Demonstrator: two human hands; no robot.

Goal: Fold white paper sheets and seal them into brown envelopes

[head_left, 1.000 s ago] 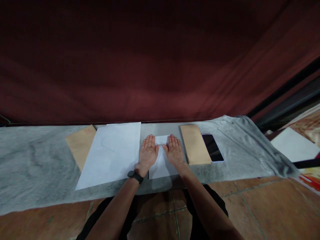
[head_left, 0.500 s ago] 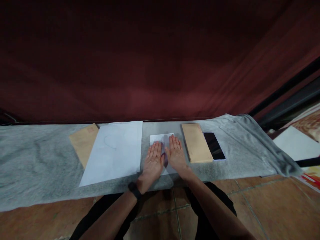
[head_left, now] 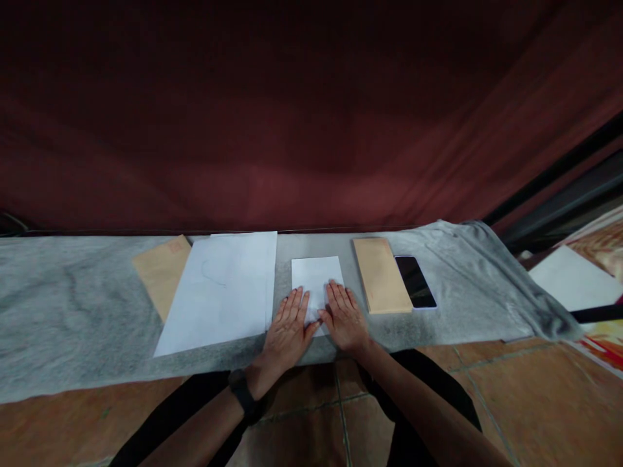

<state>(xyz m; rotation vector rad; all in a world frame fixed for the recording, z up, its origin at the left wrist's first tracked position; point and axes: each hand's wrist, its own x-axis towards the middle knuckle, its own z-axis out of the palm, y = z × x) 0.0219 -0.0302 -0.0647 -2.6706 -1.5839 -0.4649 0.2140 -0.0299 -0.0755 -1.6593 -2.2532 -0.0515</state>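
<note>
A small folded white paper [head_left: 315,279] lies on a grey cloth [head_left: 73,305] in front of me. My left hand [head_left: 286,331] rests flat on the paper's near left part, fingers stretched out; a black watch sits on that wrist. My right hand [head_left: 344,318] lies flat on the paper's near right part, fingers spread. Both hands hide the paper's near edge. Neither hand holds anything.
A large white sheet [head_left: 221,292] lies left of the paper, partly over a brown envelope [head_left: 160,272]. A second brown envelope [head_left: 382,282] and a black phone [head_left: 415,281] lie to the right. A dark red curtain hangs behind. Tiled floor is below.
Both hands have slid toward me along the folded paper, from its far end to its near end, uncovering its far half.
</note>
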